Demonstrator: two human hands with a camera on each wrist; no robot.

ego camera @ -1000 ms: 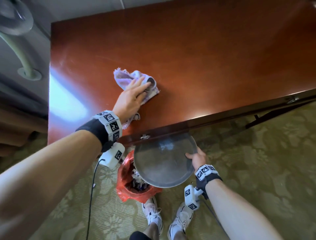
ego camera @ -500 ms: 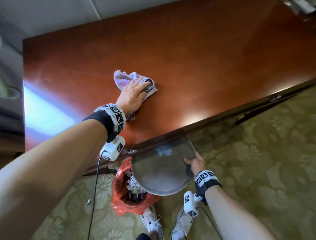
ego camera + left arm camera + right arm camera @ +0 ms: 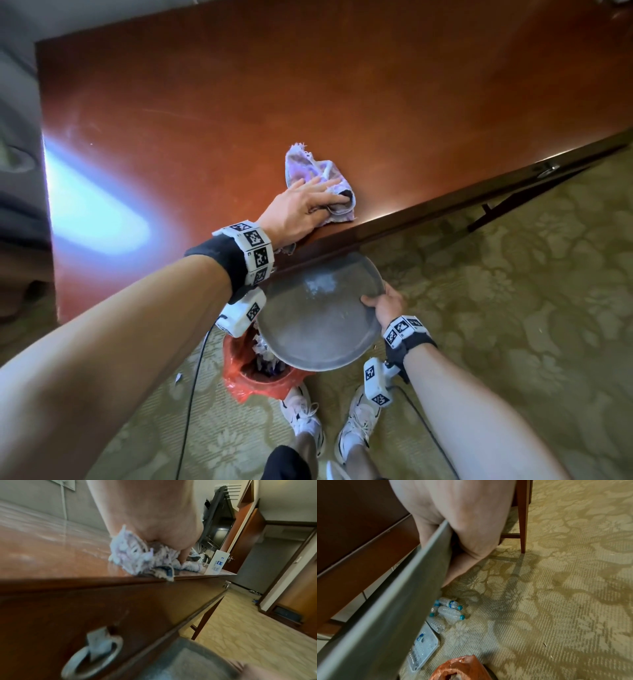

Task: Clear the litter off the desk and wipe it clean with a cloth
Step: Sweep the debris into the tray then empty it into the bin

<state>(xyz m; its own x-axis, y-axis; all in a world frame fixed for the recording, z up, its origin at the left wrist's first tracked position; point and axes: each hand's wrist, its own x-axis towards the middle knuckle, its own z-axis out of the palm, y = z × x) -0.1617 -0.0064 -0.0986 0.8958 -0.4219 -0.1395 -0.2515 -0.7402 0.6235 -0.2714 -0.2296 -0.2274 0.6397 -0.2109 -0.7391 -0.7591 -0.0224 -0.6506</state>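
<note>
A lilac and white cloth [image 3: 308, 164] [image 3: 133, 558] lies bunched at the front edge of the red-brown desk [image 3: 239, 102] [image 3: 42, 547]. My left hand [image 3: 325, 198] presses flat on it, fingers spread. The cloth's corner overhangs the edge. Just below that edge my right hand [image 3: 380, 301] [image 3: 462, 527] grips the rim of a round grey metal tray [image 3: 315, 329] [image 3: 393, 608], thumb on top. A few white crumbs [image 3: 320, 284] lie on the tray. Under the tray stands a bin lined with a red bag [image 3: 253, 377] [image 3: 458, 669], with crumpled litter inside.
Several water bottles [image 3: 450, 609] and a white plastic rack [image 3: 423, 646] lie on the patterned carpet under the desk. A ring drawer handle [image 3: 92, 654] hangs on the desk front. A white box [image 3: 217, 562] and a kettle stand at the desk's far end. My shoes [image 3: 301, 418] are beside the bin.
My left hand has dragged the cloth from the middle of the desk to its front edge, above the tray. The right hand keeps the tray under the edge.
</note>
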